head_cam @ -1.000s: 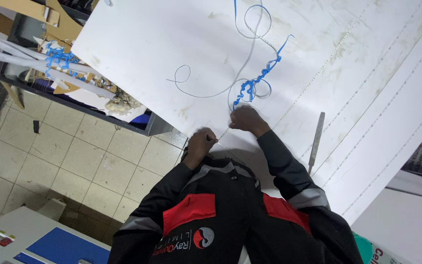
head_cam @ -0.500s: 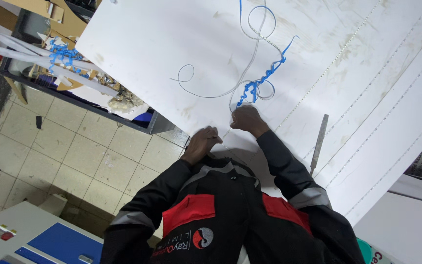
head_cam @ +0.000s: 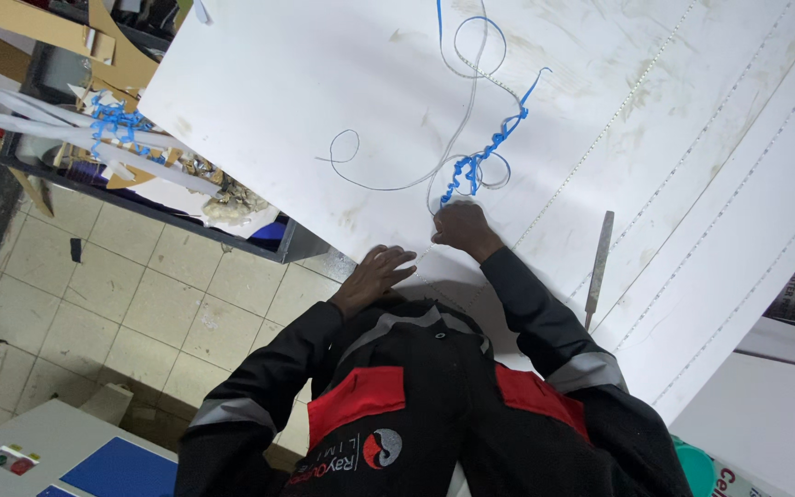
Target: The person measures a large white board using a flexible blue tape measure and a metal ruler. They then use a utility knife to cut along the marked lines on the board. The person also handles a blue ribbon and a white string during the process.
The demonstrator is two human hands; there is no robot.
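1. The left hand (head_cam: 377,273) lies flat, fingers spread and grasping nothing, on the near edge of a large white sheet (head_cam: 324,83) that covers the tabletop.
2. The right hand (head_cam: 460,227) is clenched, knuckles up, pressing on the sheet just beside the left hand; what it pinches is too small to tell, but a thin peeled strip (head_cam: 457,138) starts right at its fingertips.
3. That strip curls away from the hand across the sheet in loose loops, pale grey along most of its run, with a crinkled blue curl (head_cam: 489,147) lying over it.
4. Dotted lines (head_cam: 618,120) run slantwise across the sheet, one of them meeting the right hand.
5. A metal file (head_cam: 598,262) lies on the sheet near the right sleeve, apart from both hands.
6. Beyond the sheet's edge, a dark bin (head_cam: 140,175) holds white offcuts and blue scraps above a tiled floor (head_cam: 121,285).
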